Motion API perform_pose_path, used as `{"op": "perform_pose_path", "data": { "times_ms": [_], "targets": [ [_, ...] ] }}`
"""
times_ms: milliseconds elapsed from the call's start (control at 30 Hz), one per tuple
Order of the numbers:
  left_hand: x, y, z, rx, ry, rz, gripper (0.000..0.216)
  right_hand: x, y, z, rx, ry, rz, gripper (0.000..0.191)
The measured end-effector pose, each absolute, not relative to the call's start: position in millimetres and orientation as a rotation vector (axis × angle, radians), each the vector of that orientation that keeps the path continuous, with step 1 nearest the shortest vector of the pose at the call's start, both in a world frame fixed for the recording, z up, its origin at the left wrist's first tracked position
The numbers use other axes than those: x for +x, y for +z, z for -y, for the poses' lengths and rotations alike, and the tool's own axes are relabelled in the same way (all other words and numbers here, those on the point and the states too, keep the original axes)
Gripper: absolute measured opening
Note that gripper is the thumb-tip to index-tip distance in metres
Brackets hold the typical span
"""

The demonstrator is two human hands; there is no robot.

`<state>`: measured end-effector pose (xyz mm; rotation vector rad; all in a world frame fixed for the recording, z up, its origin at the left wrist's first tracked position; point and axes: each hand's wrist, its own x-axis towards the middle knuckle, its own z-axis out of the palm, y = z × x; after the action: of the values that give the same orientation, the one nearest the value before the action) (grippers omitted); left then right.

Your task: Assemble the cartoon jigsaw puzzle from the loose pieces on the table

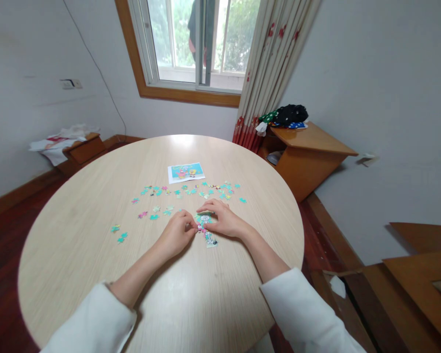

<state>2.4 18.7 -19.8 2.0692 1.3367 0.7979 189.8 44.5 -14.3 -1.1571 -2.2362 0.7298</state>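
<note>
A partly joined jigsaw puzzle [208, 238], with a white cartoon figure and pink and green patches, lies flat on the round wooden table [161, 299]. At its left edge my left hand [178, 233] is closed in a pinch, thumb and forefinger on a small pink puzzle piece [199, 227]. My right hand [222, 219] rests over the upper right of the joined part, fingers stretched out and apart, hiding some of it. Beyond both hands, several loose puzzle pieces [179, 194] are spread in rough rows, mostly teal, with some pink and yellow.
A printed reference picture [186, 172] lies behind the loose pieces. Stray teal pieces [122, 238] sit to the left. Past the table's right side stands a wooden cabinet [312, 137] with dark cloth [292, 114] on top. A window and a curtain [268, 63] are behind.
</note>
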Motion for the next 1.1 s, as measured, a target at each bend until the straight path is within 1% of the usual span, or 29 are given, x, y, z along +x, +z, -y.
{"op": "perform_pose_path", "data": {
  "times_ms": [1100],
  "targets": [
    [2.5, -15.0, -18.1, 2.067, 0.749, -1.372, 0.015, 190.2, -15.9, -44.8, -1.161, 0.71, 2.272, 0.04]
  ]
}}
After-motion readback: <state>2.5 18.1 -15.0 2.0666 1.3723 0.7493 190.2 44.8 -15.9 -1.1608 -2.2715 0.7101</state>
